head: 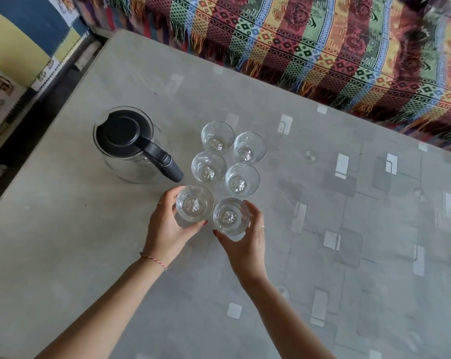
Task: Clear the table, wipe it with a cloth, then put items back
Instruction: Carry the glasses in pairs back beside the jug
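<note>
Grey table (89, 255): each hand seemingly grips one glass.

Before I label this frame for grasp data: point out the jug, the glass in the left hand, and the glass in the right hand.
jug (121, 130): head view, black lid.
left-hand glass (194, 203): head view, inside bottom.
right-hand glass (230, 216): head view, inside bottom.

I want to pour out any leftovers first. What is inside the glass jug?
The black lid covers the top of the jug, so most of the inside is hidden. Through the clear wall below the lid no liquid shows, but I cannot be sure that it is empty.
</note>
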